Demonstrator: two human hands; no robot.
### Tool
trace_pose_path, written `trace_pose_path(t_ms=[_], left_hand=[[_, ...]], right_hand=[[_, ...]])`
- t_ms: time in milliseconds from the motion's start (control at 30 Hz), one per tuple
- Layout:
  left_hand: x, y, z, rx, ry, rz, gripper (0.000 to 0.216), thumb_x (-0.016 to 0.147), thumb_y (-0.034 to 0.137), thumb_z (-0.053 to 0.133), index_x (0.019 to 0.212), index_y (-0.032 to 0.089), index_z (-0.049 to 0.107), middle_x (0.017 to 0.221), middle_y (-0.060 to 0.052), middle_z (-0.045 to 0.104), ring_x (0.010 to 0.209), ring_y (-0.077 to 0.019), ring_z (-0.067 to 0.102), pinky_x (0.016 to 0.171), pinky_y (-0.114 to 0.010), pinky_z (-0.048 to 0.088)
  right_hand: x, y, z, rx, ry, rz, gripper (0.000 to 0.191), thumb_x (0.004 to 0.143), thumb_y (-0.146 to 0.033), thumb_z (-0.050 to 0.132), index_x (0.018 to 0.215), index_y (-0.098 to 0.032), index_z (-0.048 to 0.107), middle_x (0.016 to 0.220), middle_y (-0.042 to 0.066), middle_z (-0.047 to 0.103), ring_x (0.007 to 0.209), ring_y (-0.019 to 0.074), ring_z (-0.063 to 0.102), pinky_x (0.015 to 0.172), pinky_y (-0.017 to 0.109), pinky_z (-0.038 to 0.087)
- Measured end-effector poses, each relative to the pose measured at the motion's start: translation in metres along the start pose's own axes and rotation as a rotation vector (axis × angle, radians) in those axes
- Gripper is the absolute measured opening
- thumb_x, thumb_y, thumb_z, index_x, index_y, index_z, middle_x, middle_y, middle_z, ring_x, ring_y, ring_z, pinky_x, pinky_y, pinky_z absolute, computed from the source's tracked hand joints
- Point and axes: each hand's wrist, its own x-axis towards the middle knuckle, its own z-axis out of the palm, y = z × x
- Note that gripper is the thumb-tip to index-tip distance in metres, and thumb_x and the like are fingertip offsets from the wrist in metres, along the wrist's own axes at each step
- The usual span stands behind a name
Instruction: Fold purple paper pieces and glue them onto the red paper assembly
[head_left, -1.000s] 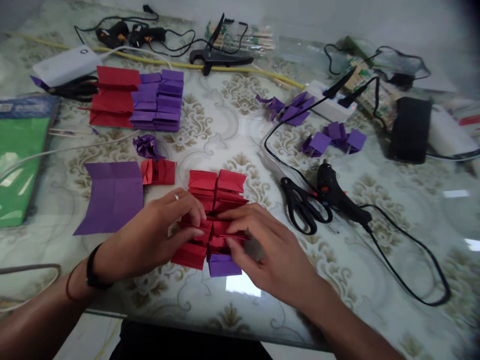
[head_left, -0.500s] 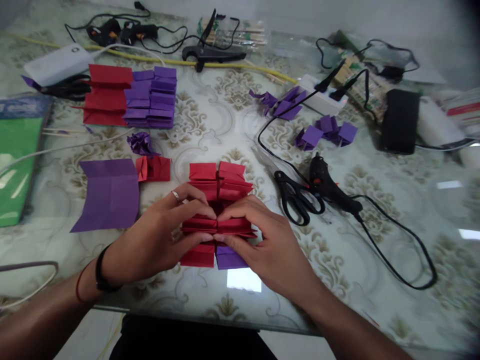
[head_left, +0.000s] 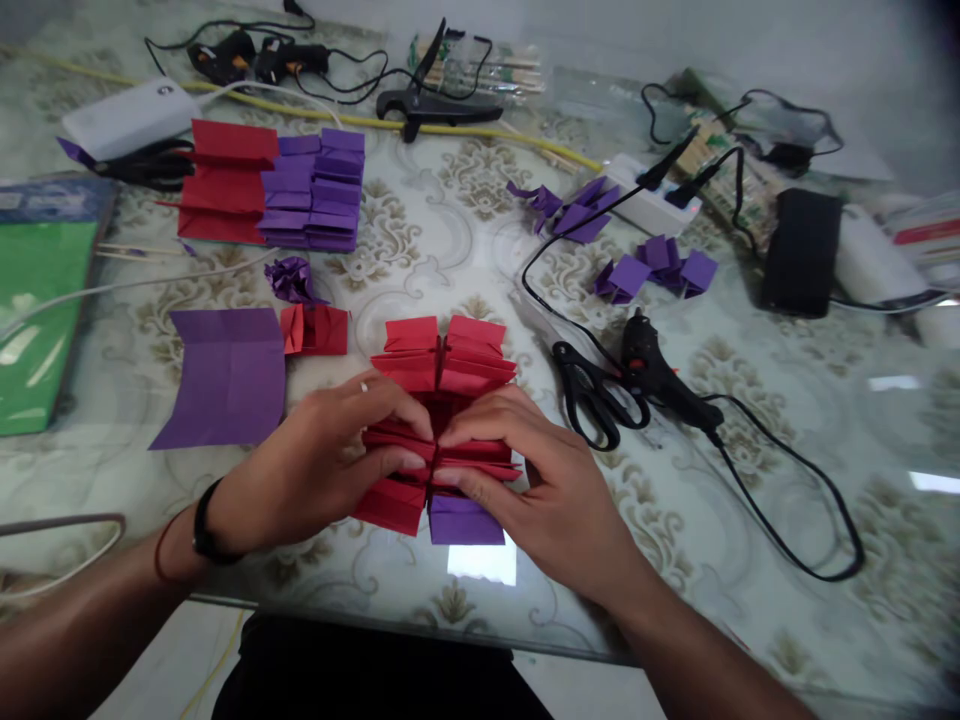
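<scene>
A folded red paper piece (head_left: 480,345) with several box-like sections and one purple section (head_left: 466,520) lies on the table in front of me. My left hand (head_left: 330,455) pinches its left half between thumb and forefinger. Opposite it, my right hand (head_left: 525,470) grips the right half the same way, with the fingertips of both hands close together at the middle seam. My fingers hide part of the centre. Left of the hands are a creased purple paper sheet (head_left: 229,378), a small red folded piece (head_left: 319,330) and a crumpled purple paper (head_left: 291,278).
Black scissors (head_left: 596,395) and a glue gun (head_left: 660,375) with a looping cord lie to the right. Purple folded pieces (head_left: 656,268) and a white power strip (head_left: 652,200) are beyond. A red and purple folded stack (head_left: 311,190) sits at the back left, near a green packet (head_left: 37,320).
The folded piece has spread slightly along its seam, its lower left section tilting outward. Both hands keep their pinch. The whole view has shifted a little.
</scene>
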Motion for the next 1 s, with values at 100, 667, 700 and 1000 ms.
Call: trace_pose_path(t_ms=[100, 667, 700, 1000], left_hand=[[0.002, -0.005, 0.000, 0.031, 0.011, 0.003, 0.016, 0.096, 0.012, 0.068, 0.108, 0.023, 0.068, 0.104, -0.001, 0.074, 0.095, -0.0171, 0.070, 0.089, -0.031, 0.056], [-0.022, -0.010, 0.006, 0.510, -0.081, 0.201, 0.015, 0.099, 0.013, 0.058, 0.108, 0.018, 0.069, 0.122, -0.010, 0.070, 0.112, -0.0254, 0.069, 0.100, -0.042, 0.058], [-0.021, -0.009, 0.007, 0.537, -0.090, 0.210, 0.015, 0.101, 0.013, 0.055, 0.105, 0.018, 0.070, 0.120, -0.009, 0.070, 0.112, -0.0257, 0.069, 0.101, -0.043, 0.057], [-0.024, -0.012, 0.006, 0.347, -0.010, 0.112, 0.010, 0.098, 0.016, 0.064, 0.089, 0.018, 0.067, 0.125, -0.011, 0.070, 0.111, -0.0253, 0.071, 0.098, -0.043, 0.059]], right_hand=[[0.001, 0.005, -0.001, -0.180, 0.046, -0.083, 0.009, 0.095, -0.018, 0.073, 0.100, -0.025, 0.072, 0.109, 0.006, 0.073, 0.103, 0.0247, 0.067, 0.094, 0.044, 0.055], [-0.005, 0.012, 0.003, -0.431, -0.268, -0.138, 0.032, 0.093, -0.020, 0.073, 0.124, -0.020, 0.063, 0.117, 0.013, 0.072, 0.109, 0.0322, 0.066, 0.096, 0.052, 0.059], [-0.005, 0.012, 0.004, -0.435, -0.265, -0.138, 0.026, 0.095, -0.020, 0.071, 0.120, -0.019, 0.065, 0.115, 0.013, 0.072, 0.107, 0.0316, 0.067, 0.094, 0.051, 0.060], [-0.006, 0.016, 0.005, -0.411, -0.289, -0.217, 0.011, 0.100, -0.018, 0.062, 0.102, -0.021, 0.072, 0.122, 0.012, 0.067, 0.113, 0.0274, 0.065, 0.097, 0.047, 0.059]])
